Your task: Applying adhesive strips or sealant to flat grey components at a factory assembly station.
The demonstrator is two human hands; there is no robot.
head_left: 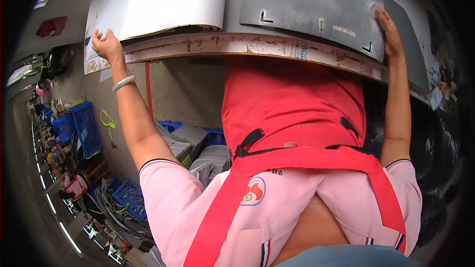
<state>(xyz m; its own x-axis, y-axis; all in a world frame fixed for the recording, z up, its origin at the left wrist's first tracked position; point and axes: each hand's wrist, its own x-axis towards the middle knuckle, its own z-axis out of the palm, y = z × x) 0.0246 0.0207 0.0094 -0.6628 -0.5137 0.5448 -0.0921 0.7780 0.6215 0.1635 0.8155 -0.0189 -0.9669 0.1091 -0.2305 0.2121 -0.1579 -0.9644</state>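
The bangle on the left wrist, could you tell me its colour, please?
Pale green bangle, clearest in the head view.

Pink short-sleeved shirt with dark-trimmed cuffs; red apron with black straps; pale bangle (123,83) on the left wrist.

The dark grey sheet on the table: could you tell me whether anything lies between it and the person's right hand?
Nothing visible does. The right hand already rests flat on the dark grey sheet at its right edge, fingertips by a small pale disc. The left hand is at the table edge, below the white sheets.
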